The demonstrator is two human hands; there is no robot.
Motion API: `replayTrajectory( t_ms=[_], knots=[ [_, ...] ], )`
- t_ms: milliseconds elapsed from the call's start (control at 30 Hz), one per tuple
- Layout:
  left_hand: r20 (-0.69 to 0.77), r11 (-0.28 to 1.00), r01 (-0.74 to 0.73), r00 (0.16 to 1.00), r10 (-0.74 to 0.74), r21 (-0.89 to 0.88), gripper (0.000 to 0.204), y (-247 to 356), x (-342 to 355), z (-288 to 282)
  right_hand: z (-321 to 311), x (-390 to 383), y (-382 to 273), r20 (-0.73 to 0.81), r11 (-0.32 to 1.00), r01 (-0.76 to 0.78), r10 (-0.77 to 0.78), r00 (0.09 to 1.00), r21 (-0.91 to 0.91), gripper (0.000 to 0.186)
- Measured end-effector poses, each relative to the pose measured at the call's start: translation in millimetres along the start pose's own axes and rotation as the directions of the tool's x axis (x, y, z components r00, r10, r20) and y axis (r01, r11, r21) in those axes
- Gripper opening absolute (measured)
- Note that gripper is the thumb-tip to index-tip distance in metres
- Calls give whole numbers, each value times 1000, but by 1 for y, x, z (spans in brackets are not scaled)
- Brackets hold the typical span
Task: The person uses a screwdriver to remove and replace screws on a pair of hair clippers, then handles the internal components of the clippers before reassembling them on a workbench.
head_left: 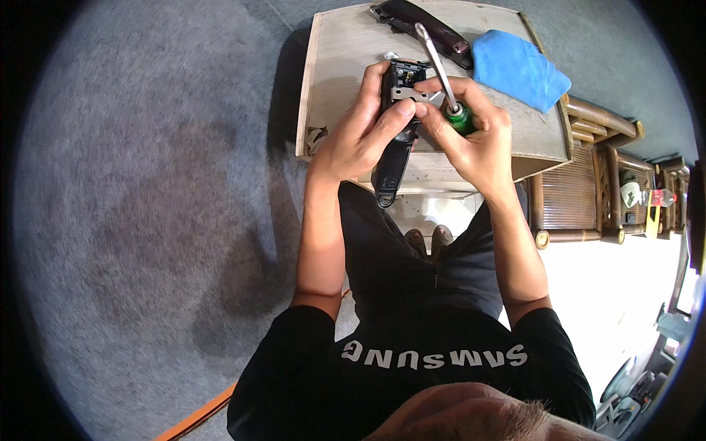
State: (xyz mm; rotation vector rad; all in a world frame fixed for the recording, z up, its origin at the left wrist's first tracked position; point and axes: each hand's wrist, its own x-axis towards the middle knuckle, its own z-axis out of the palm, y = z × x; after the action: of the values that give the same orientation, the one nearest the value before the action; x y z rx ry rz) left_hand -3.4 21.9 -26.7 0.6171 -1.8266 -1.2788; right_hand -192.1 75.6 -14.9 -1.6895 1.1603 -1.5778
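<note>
- The black plastic hair clipper body (395, 140) sits clamped in the left hand (360, 136), above the pale wooden counter (346, 55); a loose grip lets it twist.
- The small metal blade plate (406, 93), pinned under the thumb, may slide off.
- The right hand (471, 136) fingers close around the green-handled screwdriver (445, 77); its shaft could slip.
- The blue cloth (518, 66) lies beyond the right fingers.

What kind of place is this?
Probably a home room, not a workshop: grey carpet, a small wooden table used as a bench, and bamboo furniture beside it.
</note>
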Motion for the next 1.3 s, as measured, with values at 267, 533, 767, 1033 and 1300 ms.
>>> replayTrajectory(
  t_ms=[267, 533, 767, 1033, 1300],
  knots=[
    [2, 995, 38, 999, -38, -87, 50, 6, 0, -1, -1, 0, -1, -10, 999, -18, 17, 1000, -35, 25],
    [-47, 993, -50, 997, 55, 104, 50, 7, 1, 3, 0, 0, 1, -19, 999, -34, 34, 999, -9, 25],
    [28, 999, -1, 1000, 0, 47, 49, 19, 4, 3, 1, 0, 3, -42, 998, -6, 4, 999, -64, 24],
    [34, 999, 35, 999, -35, -4, 60, 5, 1, -3, -2, -2, 3, -4, 1000, 0, 0, 1000, -23, 23],
    [26, 998, 58, 998, -58, -19, 60, 5, 0, -3, -2, -1, -1, 7, 996, -78, 78, 997, -52, 25]
  ],
)
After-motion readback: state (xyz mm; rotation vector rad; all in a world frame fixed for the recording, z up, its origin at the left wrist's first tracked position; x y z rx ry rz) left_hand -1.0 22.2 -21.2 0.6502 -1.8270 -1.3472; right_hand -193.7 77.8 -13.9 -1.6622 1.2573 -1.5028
